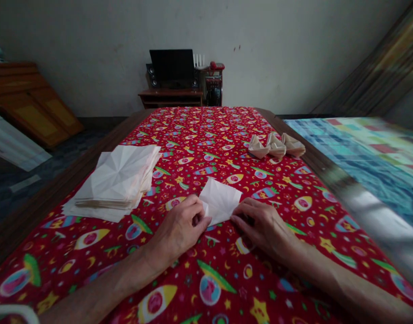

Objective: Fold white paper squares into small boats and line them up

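Observation:
A small sheet of creased white paper (220, 201) lies on the red patterned cloth in front of me, partly folded. My left hand (188, 218) pinches its left edge, where a small flap stands up between thumb and fingers. At the opposite side my right hand (258, 222) has thumb and fingertips closed on the lower right corner. Left of my hands sits a stack of creased white paper sheets (116, 177). Farther off on the right stand several folded paper pieces (276, 146), nested in rows.
The red cloth (206, 135) covers a table with a dark wooden border (101, 144). Beyond the far end, a monitor (172, 67) stands on a small desk against the wall. A bed with a blue patterned cover (361, 157) is on the right, a wooden cabinet (30, 103) on the left.

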Demonstrator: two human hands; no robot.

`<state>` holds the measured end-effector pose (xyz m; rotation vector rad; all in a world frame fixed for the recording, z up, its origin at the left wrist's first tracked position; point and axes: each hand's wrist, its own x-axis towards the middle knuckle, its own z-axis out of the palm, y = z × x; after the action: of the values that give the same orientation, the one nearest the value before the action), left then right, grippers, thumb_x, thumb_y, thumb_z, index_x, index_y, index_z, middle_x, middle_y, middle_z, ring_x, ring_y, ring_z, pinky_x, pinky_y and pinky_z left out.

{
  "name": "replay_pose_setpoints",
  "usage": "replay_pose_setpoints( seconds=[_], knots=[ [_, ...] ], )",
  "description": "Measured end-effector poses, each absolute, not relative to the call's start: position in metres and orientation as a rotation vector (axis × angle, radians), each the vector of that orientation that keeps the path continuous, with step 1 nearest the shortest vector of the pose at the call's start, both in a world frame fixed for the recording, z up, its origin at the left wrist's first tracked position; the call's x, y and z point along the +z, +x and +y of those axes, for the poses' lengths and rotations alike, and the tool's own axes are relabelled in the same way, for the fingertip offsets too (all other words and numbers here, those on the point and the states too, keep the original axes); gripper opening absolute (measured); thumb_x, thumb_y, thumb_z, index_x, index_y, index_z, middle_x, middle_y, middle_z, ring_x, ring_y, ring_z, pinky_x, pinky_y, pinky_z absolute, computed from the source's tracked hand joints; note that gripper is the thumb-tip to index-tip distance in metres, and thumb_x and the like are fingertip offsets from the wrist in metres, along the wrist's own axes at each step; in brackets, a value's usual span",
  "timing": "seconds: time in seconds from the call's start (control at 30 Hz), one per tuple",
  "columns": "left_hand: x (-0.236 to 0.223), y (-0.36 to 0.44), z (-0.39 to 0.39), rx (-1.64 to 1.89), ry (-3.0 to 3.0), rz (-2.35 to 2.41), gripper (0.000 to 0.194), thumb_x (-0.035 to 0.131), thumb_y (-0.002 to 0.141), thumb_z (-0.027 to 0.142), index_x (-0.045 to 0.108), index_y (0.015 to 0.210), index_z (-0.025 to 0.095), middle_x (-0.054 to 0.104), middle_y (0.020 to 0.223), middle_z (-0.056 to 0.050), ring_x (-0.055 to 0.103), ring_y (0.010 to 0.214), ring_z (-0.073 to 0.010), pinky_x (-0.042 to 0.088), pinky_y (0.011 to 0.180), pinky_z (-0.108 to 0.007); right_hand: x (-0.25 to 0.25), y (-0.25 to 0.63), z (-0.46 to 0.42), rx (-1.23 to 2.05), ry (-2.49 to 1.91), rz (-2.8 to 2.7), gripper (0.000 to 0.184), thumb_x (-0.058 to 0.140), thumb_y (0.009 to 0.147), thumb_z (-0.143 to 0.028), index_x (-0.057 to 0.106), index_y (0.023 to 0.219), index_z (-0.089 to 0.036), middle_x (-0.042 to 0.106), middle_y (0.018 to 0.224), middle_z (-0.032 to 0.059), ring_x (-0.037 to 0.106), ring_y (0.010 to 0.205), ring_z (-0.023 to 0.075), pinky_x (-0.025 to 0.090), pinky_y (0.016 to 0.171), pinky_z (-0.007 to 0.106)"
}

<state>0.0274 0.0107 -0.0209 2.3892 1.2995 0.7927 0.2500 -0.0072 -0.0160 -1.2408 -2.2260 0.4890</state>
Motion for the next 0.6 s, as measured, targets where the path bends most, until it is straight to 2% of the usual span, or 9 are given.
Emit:
replay_pose_setpoints(
  seconds=[0.23,0.43,0.6],
  knots=[
    [-0.017,0.029,0.010,0.777,2.373,1.291,0.025,0.062,0.076,0.009,0.045,0.059,0.015,0.045,0.069,0.003,0.043,0.058,-0.0072,0.033,0.055,-0.020,-0.020,0.249,-0.006,0.422,-1.256,-2.238,0.012,0.053,0.088,-0.019,0.058,0.077,-0.015,0.055,0.073,0.0015,0.050,0.064,0.0110,0.037,0.057,0.023],
    [-0.016,0.029,0.009,0.756,2.370,1.292,0.025,0.063,0.076,0.009,0.046,0.060,0.015,0.046,0.070,0.003,0.042,0.058,-0.0068,0.033,0.055,-0.020,-0.019,0.251,-0.015,0.202,-1.122,-2.448,0.017,0.047,0.090,-0.014,0.062,0.094,-0.018,0.057,0.081,0.0038,0.051,0.068,0.0145,0.039,0.057,0.025],
    [-0.019,0.027,0.008,0.744,2.360,1.281,0.023,0.060,0.078,0.008,0.045,0.062,0.015,0.044,0.072,0.003,0.044,0.064,-0.0085,0.033,0.058,-0.022,-0.012,0.244,-0.034,-0.100,-1.075,-2.621,0.025,0.056,0.080,-0.011,0.061,0.105,-0.008,0.060,0.087,0.0100,0.051,0.074,0.0218,0.048,0.063,0.034]
  ],
)
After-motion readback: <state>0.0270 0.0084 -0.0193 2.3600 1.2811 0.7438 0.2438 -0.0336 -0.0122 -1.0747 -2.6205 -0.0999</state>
